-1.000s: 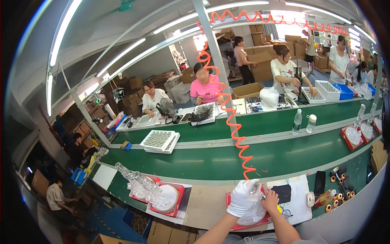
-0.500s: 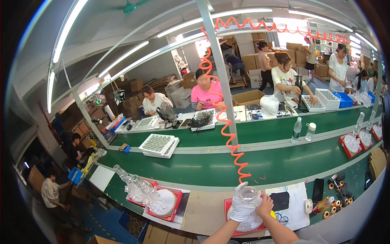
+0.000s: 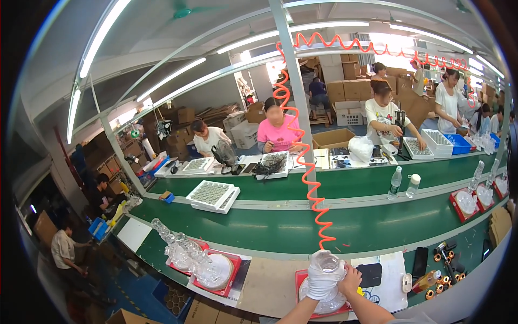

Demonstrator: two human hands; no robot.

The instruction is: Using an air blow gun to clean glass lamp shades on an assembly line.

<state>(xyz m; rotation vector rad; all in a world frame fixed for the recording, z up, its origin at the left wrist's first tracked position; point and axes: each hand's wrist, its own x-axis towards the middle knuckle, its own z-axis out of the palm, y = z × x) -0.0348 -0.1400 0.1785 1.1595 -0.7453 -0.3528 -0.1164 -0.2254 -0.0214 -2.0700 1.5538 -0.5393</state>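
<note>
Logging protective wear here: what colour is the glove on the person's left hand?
The glove is white, showing best in the head view.

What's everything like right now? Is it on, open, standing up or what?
Held vessel, upright, mouth open
Left hand, gloved, gripping it
Right hand, bare, against it
Lights, on
Hose, coiled, hanging
Clear bottle, standing, capped
White trays, stacked
Phone by paper, flat, screen dark
Carton, open
</note>
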